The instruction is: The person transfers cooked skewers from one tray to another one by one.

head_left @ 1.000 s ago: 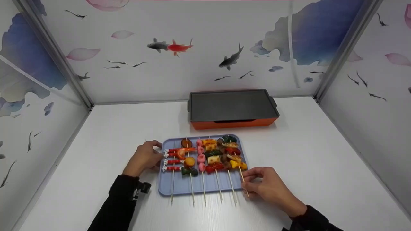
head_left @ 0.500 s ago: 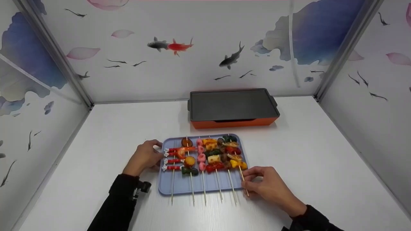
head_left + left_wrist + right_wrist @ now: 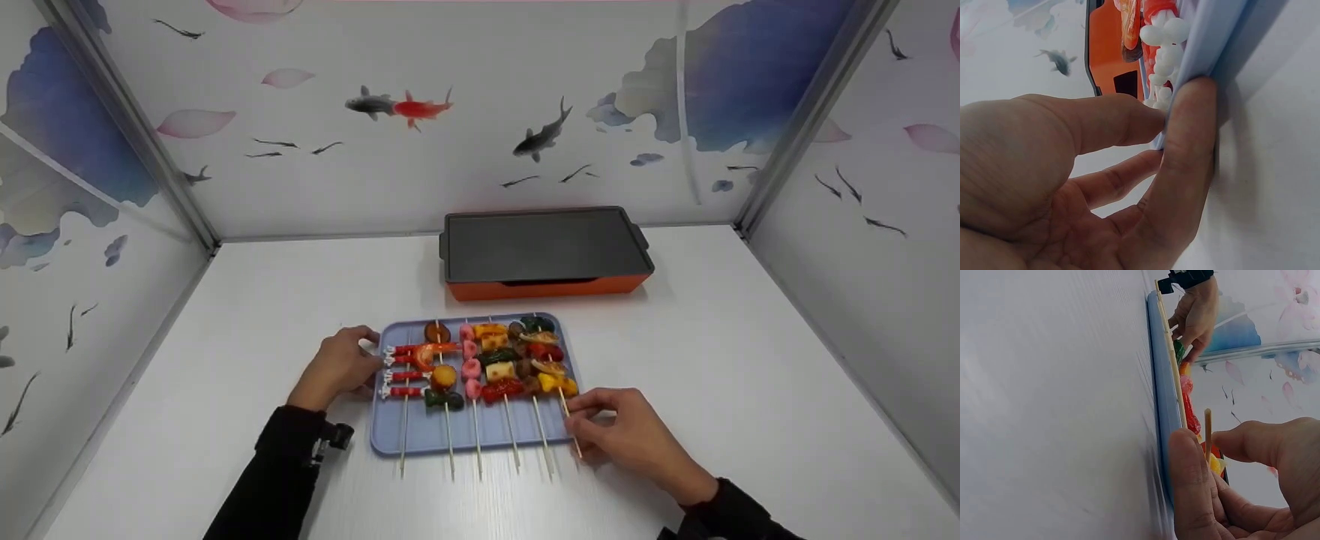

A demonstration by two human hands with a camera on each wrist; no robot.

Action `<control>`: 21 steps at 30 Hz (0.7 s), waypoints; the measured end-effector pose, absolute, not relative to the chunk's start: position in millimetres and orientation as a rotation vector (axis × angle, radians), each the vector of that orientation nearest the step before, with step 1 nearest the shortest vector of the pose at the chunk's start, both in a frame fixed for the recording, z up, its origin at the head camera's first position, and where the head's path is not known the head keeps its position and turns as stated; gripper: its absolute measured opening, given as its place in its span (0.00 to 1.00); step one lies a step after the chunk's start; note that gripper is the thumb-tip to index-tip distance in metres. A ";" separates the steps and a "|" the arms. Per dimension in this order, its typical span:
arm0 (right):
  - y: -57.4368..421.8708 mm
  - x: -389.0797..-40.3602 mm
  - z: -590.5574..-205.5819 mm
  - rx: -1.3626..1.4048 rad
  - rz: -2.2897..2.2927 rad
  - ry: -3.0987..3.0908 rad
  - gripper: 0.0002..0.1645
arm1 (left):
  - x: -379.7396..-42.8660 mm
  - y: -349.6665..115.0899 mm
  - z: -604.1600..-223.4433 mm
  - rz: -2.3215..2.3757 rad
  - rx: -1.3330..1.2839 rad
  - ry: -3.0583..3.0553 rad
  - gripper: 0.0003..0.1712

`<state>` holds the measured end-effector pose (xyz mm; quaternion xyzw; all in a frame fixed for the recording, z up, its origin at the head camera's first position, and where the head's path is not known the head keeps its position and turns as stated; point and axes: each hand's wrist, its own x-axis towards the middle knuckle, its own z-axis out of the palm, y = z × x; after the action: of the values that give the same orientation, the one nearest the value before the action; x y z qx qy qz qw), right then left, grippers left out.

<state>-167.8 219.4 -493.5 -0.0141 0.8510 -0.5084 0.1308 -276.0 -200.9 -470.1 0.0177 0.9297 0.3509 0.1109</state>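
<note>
A blue tray [image 3: 427, 435] bears several food skewers, lying side by side with their sticks jutting over its near edge. At its left rim is my left hand [image 3: 341, 367]; the left wrist view shows the thumb [image 3: 1129, 119] on the upper side and a finger [image 3: 1188, 135] against the outer side, pinching the rim. My right hand [image 3: 626, 431] is at the tray's near right corner, with the rightmost skewer's stick [image 3: 1208, 433] between thumb and forefinger. That skewer carries a yellow pepper piece [image 3: 556, 385] nearest the hand.
Behind the tray stands an orange grill [image 3: 547, 289] with a flat dark plate [image 3: 547, 244] on top. Patterned white panels [image 3: 465, 165] enclose the white table [image 3: 262, 300] at the back and both sides.
</note>
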 end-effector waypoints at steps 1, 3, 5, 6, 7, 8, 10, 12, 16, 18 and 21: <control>219.6 -167.8 -493.5 -0.046 -1.472 2.477 0.19 | -275.7 -200.9 -470.2 1.038 0.049 2.726 0.27; 219.8 -168.0 -493.5 -0.048 -1.471 2.479 0.18 | -275.5 -200.9 -470.3 1.049 0.041 2.716 0.26; 220.6 -168.2 -493.9 -0.051 -1.478 2.477 0.19 | -275.2 -200.7 -470.4 1.057 0.030 2.709 0.26; 221.0 -168.1 -494.1 -0.052 -1.489 2.469 0.19 | -275.4 -200.7 -470.3 1.059 0.024 2.704 0.26; 221.5 -168.3 -494.2 -0.053 -1.494 2.465 0.19 | -275.5 -200.6 -470.2 1.060 0.023 2.701 0.26; 222.1 -168.5 -494.3 -0.052 -1.505 2.453 0.19 | -275.7 -200.6 -470.2 1.053 0.023 2.705 0.26; 223.7 -168.2 -494.5 -0.055 -1.515 2.445 0.20 | -275.9 -200.4 -469.9 1.045 0.026 2.712 0.27; 225.3 -168.2 -494.2 -0.051 -1.522 2.435 0.21 | -276.0 -200.5 -469.8 1.046 0.032 2.712 0.27; 228.5 -168.2 -492.2 -0.032 -1.521 2.422 0.21 | -275.2 -200.3 -469.9 1.063 0.017 2.692 0.27; 229.8 -168.8 -490.6 -0.019 -1.513 2.430 0.20 | -274.8 -200.4 -469.8 1.065 0.018 2.685 0.28; 232.0 -169.8 -489.0 -0.006 -1.503 2.451 0.20 | -274.4 -200.0 -469.5 1.076 0.000 2.670 0.27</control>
<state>-169.8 232.0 -489.0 -0.0020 0.8449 -0.5181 0.1326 -274.4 -200.0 -469.5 0.0002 0.9195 0.3707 0.1309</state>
